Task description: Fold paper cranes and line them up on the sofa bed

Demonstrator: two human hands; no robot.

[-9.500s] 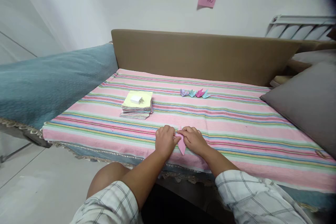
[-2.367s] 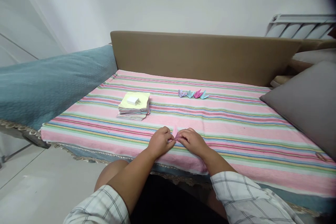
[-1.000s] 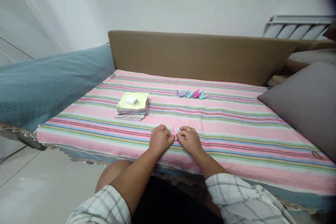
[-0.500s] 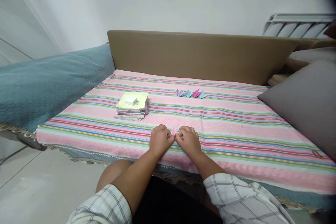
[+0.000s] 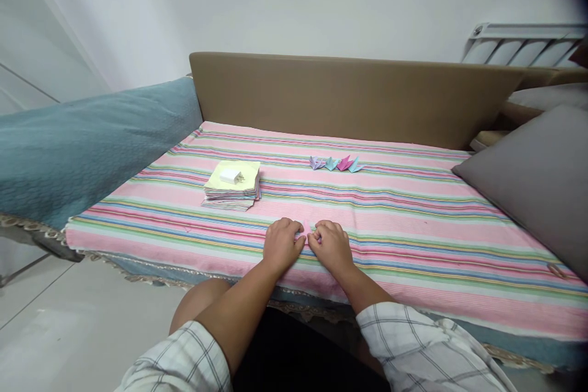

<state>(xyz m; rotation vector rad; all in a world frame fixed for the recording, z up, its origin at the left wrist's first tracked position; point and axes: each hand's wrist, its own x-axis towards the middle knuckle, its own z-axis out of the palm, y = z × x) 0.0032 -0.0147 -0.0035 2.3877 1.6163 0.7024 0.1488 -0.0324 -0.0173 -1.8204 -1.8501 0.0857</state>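
Head view: left hand (image 5: 281,245) and right hand (image 5: 331,247) rest side by side near the front edge of the striped cloth (image 5: 413,220), fingers curled together and pressing down on a small pink folded paper (image 5: 307,228), apparently to flatten a crease; it is mostly hidden. Toward the left edge sits a paper stack (image 5: 232,185) weighted by a white charger (image 5: 230,176); four folded paper figures (image 5: 336,163) line up toward the back edge, beside a grey cushion (image 5: 533,177).

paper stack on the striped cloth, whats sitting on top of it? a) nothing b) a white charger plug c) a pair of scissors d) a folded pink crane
b: a small white charger plug rests on the yellow top sheet of the paper stack, to the left of the row of folded paper pieces.
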